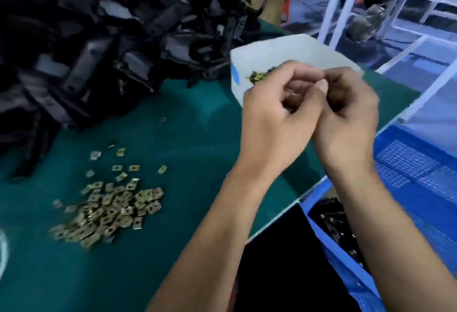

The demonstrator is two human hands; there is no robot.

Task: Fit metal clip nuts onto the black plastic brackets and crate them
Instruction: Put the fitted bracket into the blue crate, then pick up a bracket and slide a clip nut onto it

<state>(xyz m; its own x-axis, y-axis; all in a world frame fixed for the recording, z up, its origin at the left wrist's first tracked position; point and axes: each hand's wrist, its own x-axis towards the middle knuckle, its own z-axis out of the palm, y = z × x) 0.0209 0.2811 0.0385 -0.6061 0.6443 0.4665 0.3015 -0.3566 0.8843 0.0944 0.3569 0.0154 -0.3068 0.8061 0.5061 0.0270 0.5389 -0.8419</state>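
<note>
Both hands are up together, just in front of the white plastic tub [294, 50] that holds some small brass-coloured metal clip nuts [258, 76]. The left hand [274, 118] and the right hand [346, 118] have their fingers [319, 86] curled in, and the tips meet. They seem to pinch something tiny, maybe one clip nut, but the blur hides it, so I cannot tell what. No bracket is in the fingers. The big heap of black plastic brackets [111, 47] lies far to the left of the fingers on the green tabletop [193, 126]. A loose pile of flat clip nuts [108, 210] lies below and left of them. The blue plastic crate [415, 168] sits right of the fingers, with a few dark finished parts [336, 225] inside. To do this well, I think the fingers should turn one nut open side out, hold it by its edges, and then fetch a bracket.
</note>
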